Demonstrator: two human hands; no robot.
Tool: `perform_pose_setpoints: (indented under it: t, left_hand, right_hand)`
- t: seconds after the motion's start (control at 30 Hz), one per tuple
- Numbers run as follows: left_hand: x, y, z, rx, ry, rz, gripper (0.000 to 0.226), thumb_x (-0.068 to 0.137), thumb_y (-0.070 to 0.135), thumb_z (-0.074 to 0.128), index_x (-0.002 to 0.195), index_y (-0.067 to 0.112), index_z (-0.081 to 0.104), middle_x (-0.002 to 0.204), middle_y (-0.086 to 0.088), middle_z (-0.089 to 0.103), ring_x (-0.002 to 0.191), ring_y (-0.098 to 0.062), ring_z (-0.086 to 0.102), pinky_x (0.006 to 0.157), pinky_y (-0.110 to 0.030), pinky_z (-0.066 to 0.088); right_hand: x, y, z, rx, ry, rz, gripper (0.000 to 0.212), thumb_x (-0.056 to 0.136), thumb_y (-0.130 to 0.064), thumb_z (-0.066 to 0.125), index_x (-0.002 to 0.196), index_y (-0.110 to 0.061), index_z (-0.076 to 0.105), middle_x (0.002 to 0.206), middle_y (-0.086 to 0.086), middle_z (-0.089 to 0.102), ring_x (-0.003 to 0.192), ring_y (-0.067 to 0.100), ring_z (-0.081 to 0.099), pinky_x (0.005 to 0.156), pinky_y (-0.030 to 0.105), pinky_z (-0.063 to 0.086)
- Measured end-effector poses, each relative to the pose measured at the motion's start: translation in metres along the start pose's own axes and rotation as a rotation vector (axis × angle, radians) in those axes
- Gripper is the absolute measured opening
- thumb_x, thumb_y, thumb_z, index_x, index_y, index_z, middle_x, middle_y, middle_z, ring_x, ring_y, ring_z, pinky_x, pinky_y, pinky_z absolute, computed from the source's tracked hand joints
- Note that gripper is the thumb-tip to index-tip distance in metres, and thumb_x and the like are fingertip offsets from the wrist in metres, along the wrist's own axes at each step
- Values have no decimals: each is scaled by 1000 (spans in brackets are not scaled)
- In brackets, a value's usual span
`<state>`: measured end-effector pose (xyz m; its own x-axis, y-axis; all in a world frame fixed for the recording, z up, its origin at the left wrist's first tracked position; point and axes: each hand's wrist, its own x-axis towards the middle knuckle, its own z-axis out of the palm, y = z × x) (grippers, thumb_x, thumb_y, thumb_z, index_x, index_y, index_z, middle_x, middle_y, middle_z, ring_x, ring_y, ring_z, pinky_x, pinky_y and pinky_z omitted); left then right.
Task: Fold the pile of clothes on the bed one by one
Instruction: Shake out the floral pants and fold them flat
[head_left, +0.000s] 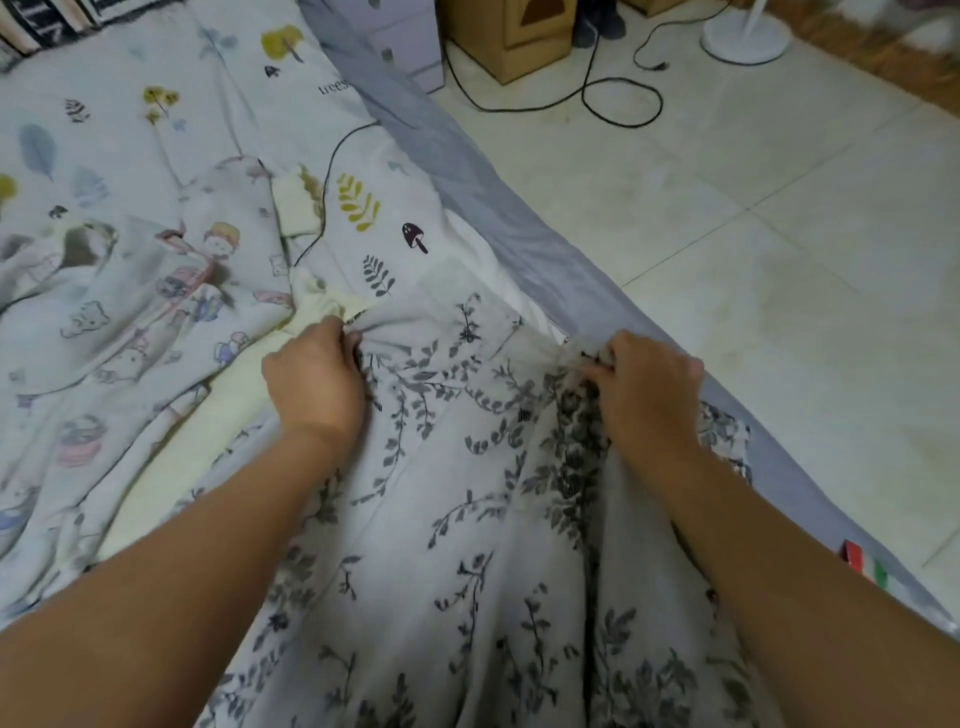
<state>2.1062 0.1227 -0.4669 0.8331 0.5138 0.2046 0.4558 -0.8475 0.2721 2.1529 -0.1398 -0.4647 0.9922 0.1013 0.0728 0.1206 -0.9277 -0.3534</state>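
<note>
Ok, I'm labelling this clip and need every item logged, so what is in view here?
leaf-print garment: 1, white with grey leaves, spread on bed, near
cartoon-print garment: 1, pale with pink figures, crumpled, left
cream cloth: 1, pale yellow, partly under both garments
bed sheet: 1, white with tree and mushroom prints; grey border
black cable: 1, on floor, far
cardboard box: 1, brown, far
fan base: 1, white, far right
left hand: grips leaf-print garment
right hand: grips leaf-print garment

Leaf-print garment (467, 519) cut off at bottom edge; fingertips of both hands buried in bunched cloth.
</note>
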Motion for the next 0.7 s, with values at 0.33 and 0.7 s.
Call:
perform_pose_setpoints:
  t: [0.33,0.7]
  left_hand:
    - [-105,-3,7,255,-457,434,69,91,59,-1,149,23,0,157,-10,1,144,-30,-3,111,-53,-8]
    - [-105,-18,17,269,-704,349,65,96,55,17,147,28,-14,155,0,-19,144,-25,-16,113,-51,-10]
  right_hand:
    - [-43,-11,29,-174,-133,-11,61,95,-35,43,147,-12,21,154,20,13,143,34,8,110,63,5]
    - [-29,-2,46,-249,-401,-163,70,96,-53,25,149,-22,-8,158,9,-7,145,24,-4,116,45,3]
